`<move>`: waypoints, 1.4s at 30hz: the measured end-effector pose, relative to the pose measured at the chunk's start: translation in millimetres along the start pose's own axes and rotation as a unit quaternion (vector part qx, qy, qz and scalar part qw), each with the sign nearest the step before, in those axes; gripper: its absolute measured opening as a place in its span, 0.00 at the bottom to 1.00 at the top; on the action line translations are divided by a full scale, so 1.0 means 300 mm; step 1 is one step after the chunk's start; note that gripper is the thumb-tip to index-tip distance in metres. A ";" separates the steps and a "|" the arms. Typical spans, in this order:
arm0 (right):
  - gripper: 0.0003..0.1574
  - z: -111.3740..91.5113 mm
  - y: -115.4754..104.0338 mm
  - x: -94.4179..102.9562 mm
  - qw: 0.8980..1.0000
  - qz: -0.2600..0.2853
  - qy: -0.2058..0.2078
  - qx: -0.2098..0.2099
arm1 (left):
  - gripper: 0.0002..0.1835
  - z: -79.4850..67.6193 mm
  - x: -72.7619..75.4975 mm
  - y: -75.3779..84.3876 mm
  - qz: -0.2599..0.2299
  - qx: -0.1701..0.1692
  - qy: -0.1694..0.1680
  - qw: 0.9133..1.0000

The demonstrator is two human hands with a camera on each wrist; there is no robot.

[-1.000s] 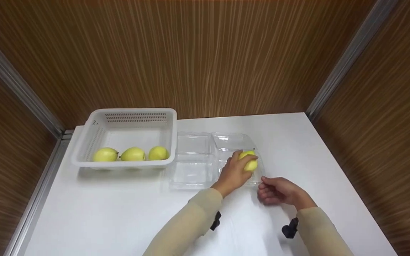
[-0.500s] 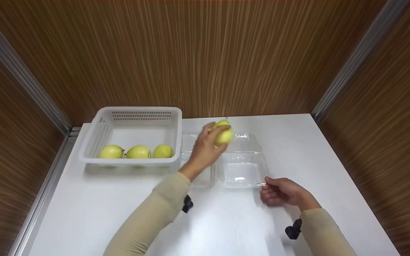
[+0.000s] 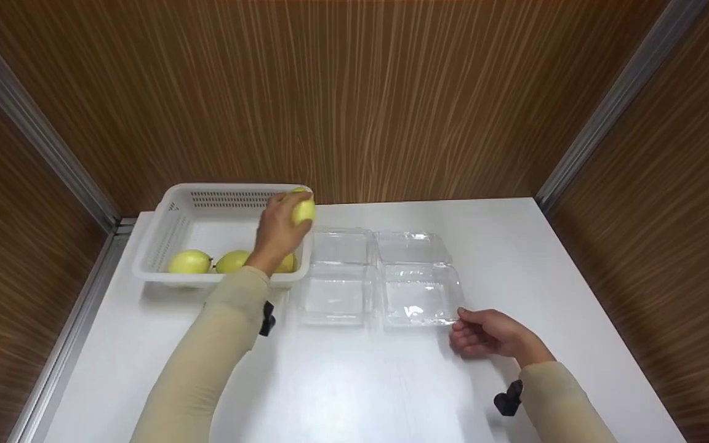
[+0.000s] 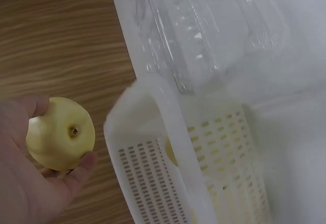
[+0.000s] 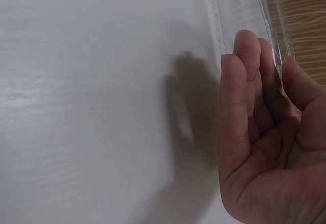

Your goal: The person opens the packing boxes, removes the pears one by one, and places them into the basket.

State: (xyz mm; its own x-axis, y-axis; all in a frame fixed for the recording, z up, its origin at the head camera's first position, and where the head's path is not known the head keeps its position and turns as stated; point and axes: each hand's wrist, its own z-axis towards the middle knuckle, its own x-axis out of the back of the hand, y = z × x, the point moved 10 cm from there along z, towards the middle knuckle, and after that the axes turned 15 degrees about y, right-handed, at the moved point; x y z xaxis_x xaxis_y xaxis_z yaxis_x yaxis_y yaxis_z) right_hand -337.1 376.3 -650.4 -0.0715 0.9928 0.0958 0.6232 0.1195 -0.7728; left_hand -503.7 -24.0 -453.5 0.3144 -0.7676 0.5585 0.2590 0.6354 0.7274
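Observation:
My left hand (image 3: pixel 276 231) grips a yellow-green pear (image 3: pixel 304 210) above the back right corner of the white basket (image 3: pixel 176 278). In the left wrist view, thumb and fingers curl around the pear (image 4: pixel 60 138), its blossom end facing the camera. Three more pears, among them a leftmost pear (image 3: pixel 189 261), lie along the basket's front wall; my left wrist partly covers the others. My right hand (image 3: pixel 491 334) pinches the front right corner of an open clear plastic clamshell (image 3: pixel 417 298), thumb on top of the rim. In the right wrist view the fingers (image 5: pixel 234 91) curl beside that rim.
A second open clear clamshell (image 3: pixel 335 301) stands between the basket and the held one. The white table (image 3: pixel 354 381) is bounded by a wood-grain panel (image 3: pixel 391 104) behind, with similar panels at both sides.
My left hand has carried the pear from over the right clamshell leftward and back to the basket's corner. The right hand has stayed at the clamshell's corner.

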 end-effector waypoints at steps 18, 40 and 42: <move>0.25 -0.004 -0.001 0.011 1.000 0.000 -0.001 -0.013 | 0.30 -0.020 -0.028 -0.281 0.134 0.074 -0.102 0.983; 0.26 -0.008 0.025 0.013 0.999 -0.019 0.020 -0.021 | 0.27 -0.035 -0.052 -0.394 0.101 0.090 -0.124 0.983; 0.25 -0.009 0.024 0.016 0.999 -0.018 0.018 -0.021 | 0.26 -0.035 -0.054 -0.400 0.104 0.079 -0.127 0.983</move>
State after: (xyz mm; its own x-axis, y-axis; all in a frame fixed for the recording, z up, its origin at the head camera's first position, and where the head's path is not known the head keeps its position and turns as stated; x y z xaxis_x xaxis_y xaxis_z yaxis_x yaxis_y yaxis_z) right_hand -330.8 381.8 -653.7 -0.0659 0.9871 0.1461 0.6529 0.1533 -0.7418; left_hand -530.2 -87.0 -554.1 0.1029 -0.6320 0.7681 0.0615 0.7747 0.6293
